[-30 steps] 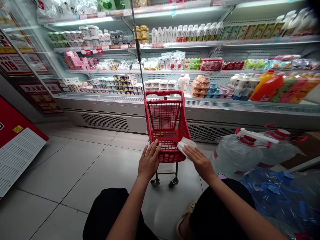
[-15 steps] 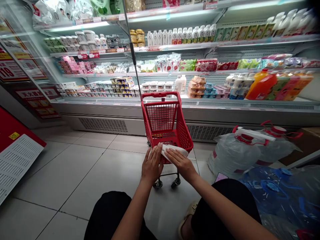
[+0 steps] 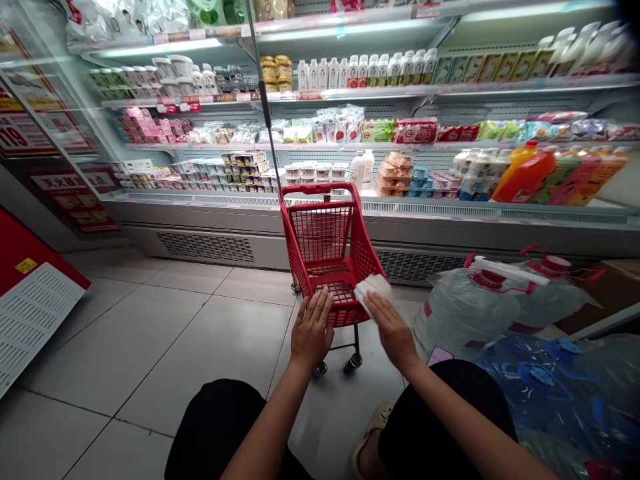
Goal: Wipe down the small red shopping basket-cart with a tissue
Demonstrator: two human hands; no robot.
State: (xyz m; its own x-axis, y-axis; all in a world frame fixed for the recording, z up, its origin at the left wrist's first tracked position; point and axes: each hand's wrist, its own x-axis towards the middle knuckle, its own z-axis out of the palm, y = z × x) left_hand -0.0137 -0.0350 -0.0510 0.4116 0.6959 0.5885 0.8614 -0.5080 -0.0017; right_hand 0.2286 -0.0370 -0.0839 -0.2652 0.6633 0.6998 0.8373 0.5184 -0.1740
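Cloth (image 3: 373,290): pressing it beneath the nearly flat right hand (image 3: 393,331) at the near right corner of the red cart (image 3: 366,265) in the centre; laying the left hand (image 3: 313,331), open and gripping nothing, over the near left rim. Facing the chiller base (image 3: 215,230) on the far side, bordering water jugs (image 3: 463,313) on the right, having open floor (image 3: 200,340) on the left.

You're in a shop, supermarket type, chilled section. Giveaways: long open refrigerated case (image 3: 210,217) facing you, lit shelves (image 3: 353,94), vent grilles (image 3: 206,247) low down. Stock in rows, many of each: white bottles (image 3: 323,75), stacked tubs (image 3: 323,173), orange bottles (image 3: 527,175). Red price tags (image 3: 190,107) on a shelf edge. Red shopping cart (image 3: 364,257) before you, grey tile floor (image 3: 190,340), big water jugs (image 3: 463,313) to your right.
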